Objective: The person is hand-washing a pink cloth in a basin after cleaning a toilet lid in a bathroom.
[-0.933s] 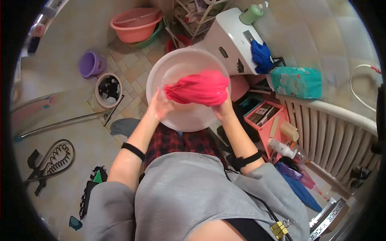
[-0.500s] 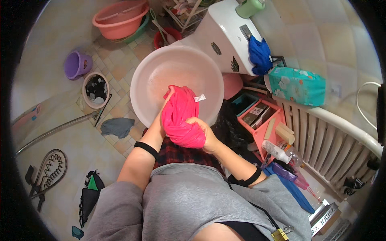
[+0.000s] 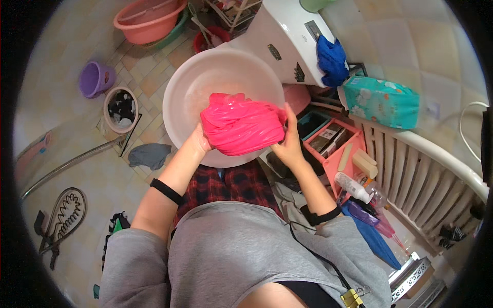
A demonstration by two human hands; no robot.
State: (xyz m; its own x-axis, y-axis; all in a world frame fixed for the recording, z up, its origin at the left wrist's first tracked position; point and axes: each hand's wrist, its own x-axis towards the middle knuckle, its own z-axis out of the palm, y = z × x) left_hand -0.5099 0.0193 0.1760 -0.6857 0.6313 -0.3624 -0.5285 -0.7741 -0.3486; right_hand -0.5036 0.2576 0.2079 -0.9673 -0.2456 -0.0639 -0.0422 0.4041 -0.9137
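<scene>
A wet bright pink cloth [image 3: 241,124] is bunched into a thick roll over the near rim of a large white basin [image 3: 203,77] that stands on the tiled floor. My left hand [image 3: 194,142] grips the roll's left end. My right hand [image 3: 288,142] holds its right end, fingers wrapped up the side. Both hands squeeze the cloth just above the basin's front edge. Below the basin show my plaid-clad legs and grey top.
A white appliance [image 3: 287,41] with a blue rag [image 3: 331,59] stands behind the basin. A pink tub [image 3: 149,20], a purple cup [image 3: 93,79] and a small bucket [image 3: 120,109] lie at the left. A pink crate [image 3: 341,149] and a radiator [image 3: 411,169] are to the right.
The pink cloth hung vertically between my hands half a second ago; now it lies crosswise as a roll, my hands at its two ends. The view has tilted down slightly.
</scene>
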